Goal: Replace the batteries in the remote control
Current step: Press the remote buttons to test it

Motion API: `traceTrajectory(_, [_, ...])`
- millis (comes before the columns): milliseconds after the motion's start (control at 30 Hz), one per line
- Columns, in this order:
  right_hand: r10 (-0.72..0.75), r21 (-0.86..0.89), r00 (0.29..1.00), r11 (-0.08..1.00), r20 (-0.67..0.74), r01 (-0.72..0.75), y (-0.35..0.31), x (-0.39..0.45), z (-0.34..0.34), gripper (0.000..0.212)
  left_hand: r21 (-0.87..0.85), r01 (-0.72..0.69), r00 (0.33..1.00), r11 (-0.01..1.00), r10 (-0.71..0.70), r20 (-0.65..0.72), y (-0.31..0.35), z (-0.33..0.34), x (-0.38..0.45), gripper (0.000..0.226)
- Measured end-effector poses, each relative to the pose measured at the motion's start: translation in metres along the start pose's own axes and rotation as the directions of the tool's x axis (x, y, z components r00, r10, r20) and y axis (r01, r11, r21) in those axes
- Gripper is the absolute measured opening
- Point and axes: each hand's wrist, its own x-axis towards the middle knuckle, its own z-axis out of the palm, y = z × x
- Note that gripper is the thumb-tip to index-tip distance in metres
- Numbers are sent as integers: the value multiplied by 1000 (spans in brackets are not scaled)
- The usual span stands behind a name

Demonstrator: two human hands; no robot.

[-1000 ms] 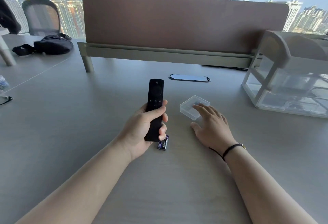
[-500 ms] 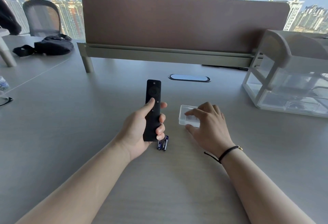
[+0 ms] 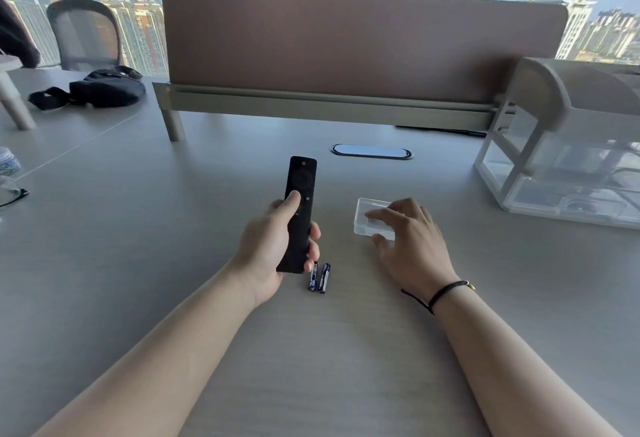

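A slim black remote control (image 3: 302,176) lies face up in my left hand (image 3: 266,246), which grips its lower half, thumb resting on the buttons. Two small blue batteries (image 3: 320,277) lie side by side on the grey desk (image 3: 138,228), just below the remote's bottom end and beside my left fingertips. To the right sits a small clear plastic case (image 3: 367,209). My right hand (image 3: 412,239) covers it, fingers arched over the top and thumb against the near edge. What the case holds is hidden.
A clear plastic drawer organizer (image 3: 561,166) stands at the right. A brown divider panel (image 3: 346,45) runs across the back, with an oval cable grommet (image 3: 372,151) before it. A black bag (image 3: 104,88) and glasses (image 3: 10,190) lie far left.
My left thumb has slid from the remote's side up onto its buttons, and the remote has straightened. My right hand has gone from lying flat on the case to arching over it.
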Motion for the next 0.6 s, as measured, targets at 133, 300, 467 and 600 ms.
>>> traceTrajectory(133, [-5,12,1000,1000,-20,5,-2,-1,-1,42,344,-95,980,934,149,-133,-3,-8,8,27])
traceTrajectory(300, [-43,53,996,997,-84,47,-8,-4,-6,41,255,-54,987,965,90,-130,-2,-9,8,25])
traceTrajectory(467, [-100,117,979,986,-177,122,-15,-7,-9,29,23,-95,994,995,93,62,1,3,-3,16])
traceTrajectory(600, [-43,494,993,865,-108,91,-39,-18,-15,11,75,-190,973,979,178,148,-6,9,-8,14])
